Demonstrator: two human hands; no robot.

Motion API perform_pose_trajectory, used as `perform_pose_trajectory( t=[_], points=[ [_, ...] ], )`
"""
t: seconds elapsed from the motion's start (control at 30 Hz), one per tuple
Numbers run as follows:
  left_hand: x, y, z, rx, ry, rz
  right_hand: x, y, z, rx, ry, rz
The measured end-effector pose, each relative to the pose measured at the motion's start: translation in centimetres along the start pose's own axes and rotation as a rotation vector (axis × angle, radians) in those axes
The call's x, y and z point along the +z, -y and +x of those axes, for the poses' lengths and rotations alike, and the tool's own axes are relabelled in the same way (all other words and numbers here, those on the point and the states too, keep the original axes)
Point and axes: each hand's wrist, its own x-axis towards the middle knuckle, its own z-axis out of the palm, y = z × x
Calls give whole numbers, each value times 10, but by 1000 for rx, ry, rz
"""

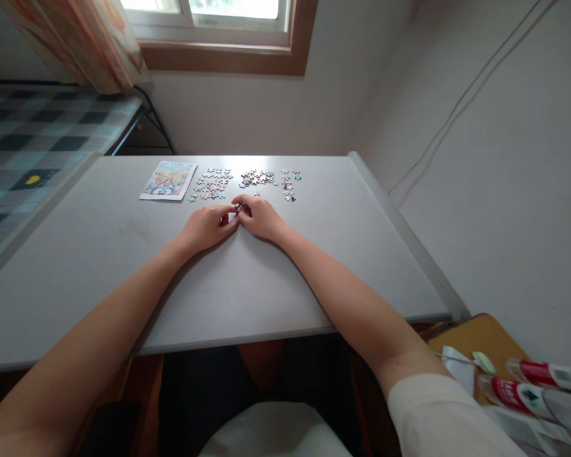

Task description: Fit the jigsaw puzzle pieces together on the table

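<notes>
My left hand (pixel 208 226) and my right hand (pixel 262 218) meet over the middle of the white table (pixel 247 285), fingertips almost touching. Between them is a small dark-and-white jigsaw puzzle piece (pixel 238 205), pinched by the fingers of both hands; the fingers partly cover it. Just beyond my right hand lies a loose piece (pixel 257 195). Behind the hands are a spread-out group of pieces (pixel 212 184) on the left, a denser heap (pixel 257 178) in the middle and a smaller group (pixel 288 185) on the right.
A printed picture sheet (pixel 168 181) lies left of the pieces. Beyond the table's left edge is a bed with a checked cover (pixel 52 133). Plastic bottles (pixel 516 392) with red labels rest on a brown surface (pixel 490 336) at the lower right. A wall borders the table's right side.
</notes>
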Motion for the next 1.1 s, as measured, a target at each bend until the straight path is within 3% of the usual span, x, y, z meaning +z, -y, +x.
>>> perform_pose_trajectory(
  t=[1.1],
  points=[
    [1,2,1,-12,-3,-19,2,-1,1,-20,-4,8]
  ],
)
